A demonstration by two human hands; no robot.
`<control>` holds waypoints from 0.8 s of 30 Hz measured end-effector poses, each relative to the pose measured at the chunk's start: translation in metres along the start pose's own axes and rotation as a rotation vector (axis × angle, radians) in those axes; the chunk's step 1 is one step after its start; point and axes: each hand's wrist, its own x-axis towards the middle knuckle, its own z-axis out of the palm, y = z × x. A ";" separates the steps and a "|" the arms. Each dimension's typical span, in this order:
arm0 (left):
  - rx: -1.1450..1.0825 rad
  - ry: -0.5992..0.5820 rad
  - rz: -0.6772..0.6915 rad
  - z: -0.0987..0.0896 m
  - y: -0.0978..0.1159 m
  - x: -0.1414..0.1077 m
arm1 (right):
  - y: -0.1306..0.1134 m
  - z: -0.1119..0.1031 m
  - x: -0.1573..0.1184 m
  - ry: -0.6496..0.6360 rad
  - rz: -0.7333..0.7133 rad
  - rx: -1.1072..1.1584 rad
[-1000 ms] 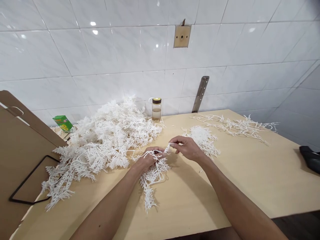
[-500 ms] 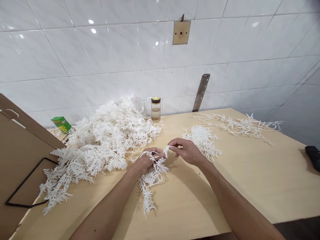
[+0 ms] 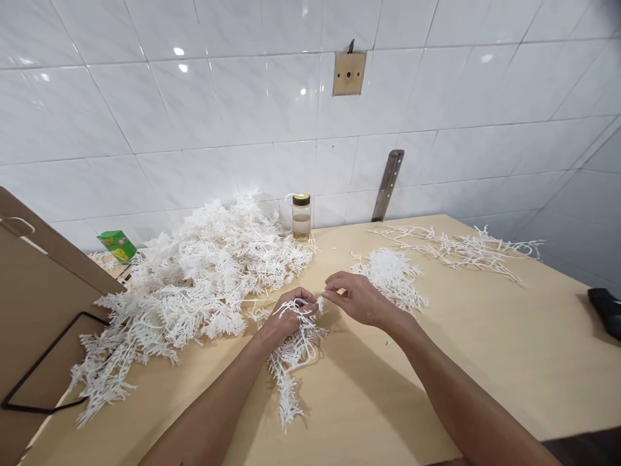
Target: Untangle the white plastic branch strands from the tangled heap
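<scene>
A white branching strand piece (image 3: 287, 395) hangs from my left hand (image 3: 291, 317), whose fingers are closed around its stems. Thin white loops pass over the back of that hand. Just to the right, my right hand (image 3: 353, 298) pinches at a small white tip that sticks out by the left thumb; what lies between its fingertips is too small to make out. Behind my right wrist rests a small heap of white pieces (image 3: 391, 275). To the left of my hands spreads a large pile of white branching pieces (image 3: 208, 259).
Bare white stems (image 3: 466, 249) lie at the table's back right. A bottle (image 3: 301, 217) and a metal strip (image 3: 388, 184) stand by the tiled wall. At left are a green box (image 3: 117, 246) and a cardboard box (image 3: 43, 310). A black object (image 3: 605, 312) sits at the right edge.
The white tip between my hands shows less now, and my right hand's fingers have dipped slightly. The camera view has tilted up a little.
</scene>
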 end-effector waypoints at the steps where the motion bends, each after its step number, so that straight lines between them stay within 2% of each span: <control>1: -0.003 0.010 -0.005 0.000 0.000 0.000 | 0.001 0.002 0.002 0.016 -0.010 -0.008; 5: 0.000 0.049 -0.028 0.000 0.003 0.002 | 0.007 0.004 0.006 0.046 -0.020 0.039; 9: 0.093 0.038 0.078 -0.002 0.002 0.003 | 0.009 0.005 0.005 0.077 -0.042 0.071; 13: 0.140 0.031 0.090 -0.001 -0.005 0.004 | 0.012 0.013 0.003 0.099 -0.057 0.099; 19: 0.089 -0.011 0.103 0.003 -0.003 0.006 | 0.015 0.024 -0.002 0.216 -0.021 0.222; 24: 0.129 -0.030 0.074 0.006 0.005 0.006 | 0.012 0.025 -0.006 0.300 -0.045 0.191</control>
